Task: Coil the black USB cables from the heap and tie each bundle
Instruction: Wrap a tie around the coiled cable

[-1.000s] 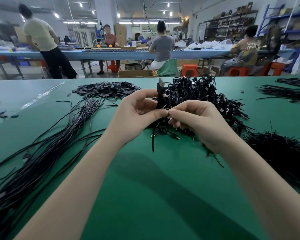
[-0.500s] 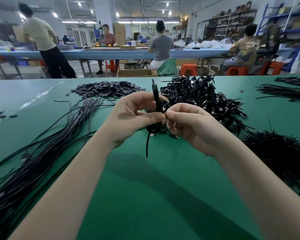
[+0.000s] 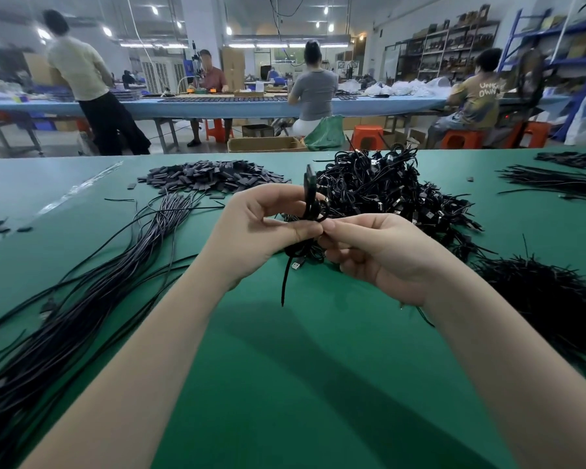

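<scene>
My left hand grips a coiled black USB cable bundle held upright above the green table. My right hand pinches the bundle's middle with thumb and forefinger, where a thin black tie wraps it. A loose end hangs down with a silver USB plug beside it. A long heap of uncoiled black cables lies to the left. Behind my hands sits a pile of tied bundles.
A pile of black twist ties lies at the right. Small dark flat pieces are heaped at the back left. More black strands lie far right. Several people work at a blue bench beyond the table.
The bundle has turned more upright and both hands have drawn slightly toward me. My right fingers have shifted around the bundle's middle.
</scene>
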The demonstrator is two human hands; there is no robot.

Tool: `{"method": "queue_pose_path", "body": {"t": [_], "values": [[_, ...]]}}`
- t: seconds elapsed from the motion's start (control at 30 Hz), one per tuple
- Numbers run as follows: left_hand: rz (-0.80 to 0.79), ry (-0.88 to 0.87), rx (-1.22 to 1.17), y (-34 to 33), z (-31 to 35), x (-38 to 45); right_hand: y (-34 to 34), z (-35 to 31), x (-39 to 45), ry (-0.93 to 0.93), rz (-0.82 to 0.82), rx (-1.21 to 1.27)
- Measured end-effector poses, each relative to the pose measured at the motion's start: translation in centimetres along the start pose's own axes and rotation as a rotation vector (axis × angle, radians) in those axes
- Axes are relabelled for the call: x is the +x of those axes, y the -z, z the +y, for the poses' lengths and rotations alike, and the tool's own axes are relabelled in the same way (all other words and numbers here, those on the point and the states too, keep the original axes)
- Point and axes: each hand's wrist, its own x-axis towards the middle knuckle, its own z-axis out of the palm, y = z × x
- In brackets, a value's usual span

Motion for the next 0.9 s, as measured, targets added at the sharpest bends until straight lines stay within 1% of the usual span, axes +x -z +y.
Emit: {"method": "queue_pose_path", "body": {"t": [0.23, 0.3, 0.37, 0.43, 0.5, 0.57, 0.63, 0.7, 0.8, 0.83, 0.9], "values": [[-0.034, 0.012, 0.087, 0.2, 0.0, -0.1, 0.6, -0.4, -0.4, -0.058, -0.033, -0.034], [-0.042, 0.021, 0.086, 0.1, -0.1, -0.1, 0.6, -0.5, -0.6, -0.041, -0.027, -0.119], [-0.055, 0.029, 0.074, -0.1, -0.1, -0.2, 0.5, -0.4, -0.5, 0.026, 0.017, -0.276], [-0.045, 0.019, 0.074, -0.3, -0.1, -0.2, 0.1, -0.2, -0.4, 0.169, 0.092, -0.426], [0.035, 0.021, 0.077, -0.5, -0.4, 0.0, -0.2, 0.0, -0.2, 0.341, 0.221, -0.614], [0.147, 0.109, 0.002, -1.0, -0.7, 0.0, -0.4, 0.2, 0.0, 0.507, 0.358, -0.825], [0.19, 0.236, -0.111, -1.6, -0.8, 0.0, -0.6, 0.5, 0.0, 0.68, 0.441, -0.98], [0.174, 0.39, -0.251, -1.7, -0.5, 0.1, -0.5, 1.1, 0.2, 0.866, 0.445, -1.116], [0.122, 0.626, -0.431, -1.3, 0.3, 0.1, 0.4, 2.0, 0.5, 1.133, 0.388, -1.331], [0.1, 0.675, -0.455, -1.2, 0.3, 0.1, 0.6, 2.3, 0.7, 1.18, 0.369, -1.362], [0.078, 0.721, -0.427, -1.1, 0.2, 0.0, 0.6, 2.8, 1.0, 1.176, 0.358, -1.335]]}}
